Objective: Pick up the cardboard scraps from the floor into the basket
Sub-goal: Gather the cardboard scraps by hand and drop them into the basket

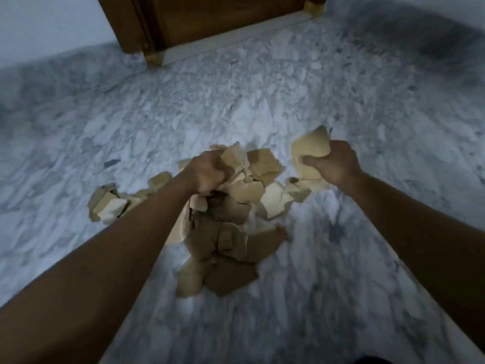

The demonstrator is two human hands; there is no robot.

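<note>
A heap of tan cardboard scraps (231,232) lies on the grey marble floor in the middle of the head view. My left hand (207,172) is closed around a bunch of scraps (236,156) at the top of the heap. My right hand (333,164) is raised to the right of the heap and grips a few pale scraps (309,148). More loose pieces (107,203) lie off to the left under my left forearm. No basket is in view. The picture is blurred by motion.
A dark wooden door (210,17) with its frame and a pale threshold stands at the back. The marble floor (341,285) stretches on all sides of the heap. A white wall (47,24) is at the far left.
</note>
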